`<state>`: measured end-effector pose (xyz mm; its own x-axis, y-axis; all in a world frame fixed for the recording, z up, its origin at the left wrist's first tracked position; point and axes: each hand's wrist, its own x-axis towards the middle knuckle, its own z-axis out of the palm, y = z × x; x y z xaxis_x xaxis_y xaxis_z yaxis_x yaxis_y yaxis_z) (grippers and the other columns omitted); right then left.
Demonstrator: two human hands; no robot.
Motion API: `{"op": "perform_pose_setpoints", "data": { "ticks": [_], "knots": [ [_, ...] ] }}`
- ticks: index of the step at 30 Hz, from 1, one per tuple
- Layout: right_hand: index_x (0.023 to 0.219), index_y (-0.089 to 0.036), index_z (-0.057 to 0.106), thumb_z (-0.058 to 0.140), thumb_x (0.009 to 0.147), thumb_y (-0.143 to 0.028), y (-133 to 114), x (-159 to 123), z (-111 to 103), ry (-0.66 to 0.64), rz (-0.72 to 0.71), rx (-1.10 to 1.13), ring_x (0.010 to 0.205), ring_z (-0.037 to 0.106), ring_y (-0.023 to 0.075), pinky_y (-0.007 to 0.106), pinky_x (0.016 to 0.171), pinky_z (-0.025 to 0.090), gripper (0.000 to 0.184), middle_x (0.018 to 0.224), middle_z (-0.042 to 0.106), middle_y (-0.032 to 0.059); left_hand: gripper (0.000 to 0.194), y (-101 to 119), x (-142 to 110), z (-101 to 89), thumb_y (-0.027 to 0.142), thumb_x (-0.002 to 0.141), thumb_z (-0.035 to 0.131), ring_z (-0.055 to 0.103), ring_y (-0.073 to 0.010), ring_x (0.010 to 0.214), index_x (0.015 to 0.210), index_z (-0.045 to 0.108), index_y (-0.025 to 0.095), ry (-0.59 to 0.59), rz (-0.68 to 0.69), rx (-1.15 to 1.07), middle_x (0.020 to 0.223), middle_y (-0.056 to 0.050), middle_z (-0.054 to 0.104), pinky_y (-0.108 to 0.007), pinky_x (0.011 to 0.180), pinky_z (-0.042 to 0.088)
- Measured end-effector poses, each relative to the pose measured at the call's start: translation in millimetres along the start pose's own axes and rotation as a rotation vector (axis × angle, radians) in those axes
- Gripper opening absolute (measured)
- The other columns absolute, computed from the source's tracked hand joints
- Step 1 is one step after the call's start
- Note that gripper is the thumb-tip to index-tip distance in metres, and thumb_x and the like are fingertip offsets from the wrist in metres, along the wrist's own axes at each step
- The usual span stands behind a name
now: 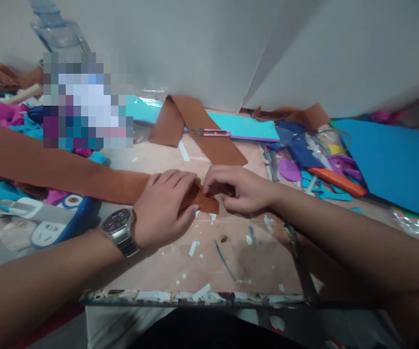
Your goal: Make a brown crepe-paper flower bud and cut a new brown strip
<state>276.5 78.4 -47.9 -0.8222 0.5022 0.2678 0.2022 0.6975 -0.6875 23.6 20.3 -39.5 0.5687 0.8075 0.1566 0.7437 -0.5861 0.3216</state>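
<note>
A long brown strip (115,184) of soft sheet material runs in from the left edge to the middle of the board. Over its right part lies my left hand (165,203), fingers curved across the strip and thumb at its lower edge, holding it against the board. My right hand (238,186) is beside the strip's end, fingers curled in a pinch at a raised bit of its edge. Both hands nearly meet there, and the pinched part is partly hidden. Behind them, a second folded brown strip (209,131) carries small pink-handled thread snips (211,133).
Paper scraps litter the worn board (231,271). An orange utility knife (338,182) and blue sheet (394,165) are right; turquoise sheets (253,127) lie behind. At left are a blue-and-white power strip (53,223), coloured scraps and a clear bottle (60,31). A pale wall stands behind.
</note>
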Motion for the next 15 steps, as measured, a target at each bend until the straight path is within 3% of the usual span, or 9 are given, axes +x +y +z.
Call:
{"op": "perform_pose_setpoints", "data": {
  "ticks": [3, 7, 10, 15],
  "knots": [
    [0.111, -0.016, 0.067, 0.055, 0.064, -0.002, 0.2, 0.7, -0.1, -0.053, -0.038, -0.047, 0.091, 0.059, 0.0157, 0.024, 0.077, 0.048, 0.051, 0.109, 0.062, 0.0068, 0.030, -1.6, 2.3, -0.9, 0.032, 0.096, 0.063, 0.058, -0.0330, 0.126, 0.125, 0.061, 0.022, 0.007, 0.011, -0.002, 0.134, -0.010, 0.068, -0.053, 0.106, 0.044],
    [0.110, -0.017, 0.067, 0.056, 0.067, -0.002, 1.0, 0.7, 0.7, -0.027, -0.044, -0.042, 0.084, 0.057, 0.0143, 0.024, 0.075, 0.047, 0.047, 0.108, 0.061, 0.0058, 0.006, -6.8, 4.1, 0.1, 0.026, 0.098, 0.061, 0.060, -0.0317, 0.122, 0.102, 0.064, 0.022, 0.030, 0.022, -0.004, 0.129, -0.009, 0.069, -0.052, 0.103, 0.047],
    [0.114, -0.018, 0.067, 0.057, 0.069, -0.001, 2.6, 1.1, 2.0, -0.003, -0.037, -0.035, 0.080, 0.055, 0.0128, 0.023, 0.072, 0.047, 0.048, 0.106, 0.063, 0.0047, 0.008, -9.2, 4.4, -0.6, 0.023, 0.100, 0.058, 0.060, -0.0305, 0.121, 0.095, 0.063, 0.021, 0.052, 0.032, -0.016, 0.128, -0.009, 0.069, -0.051, 0.104, 0.047],
    [0.127, -0.019, 0.065, 0.060, 0.074, -0.004, 7.3, 0.4, 1.6, 0.061, -0.017, -0.029, 0.076, 0.056, 0.0110, 0.022, 0.069, 0.047, 0.056, 0.111, 0.066, 0.0058, 0.008, -6.5, 2.9, -3.7, 0.022, 0.102, 0.055, 0.059, -0.0308, 0.125, 0.098, 0.061, 0.021, 0.132, 0.028, -0.030, 0.135, -0.011, 0.067, -0.052, 0.106, 0.047]
  ]
}}
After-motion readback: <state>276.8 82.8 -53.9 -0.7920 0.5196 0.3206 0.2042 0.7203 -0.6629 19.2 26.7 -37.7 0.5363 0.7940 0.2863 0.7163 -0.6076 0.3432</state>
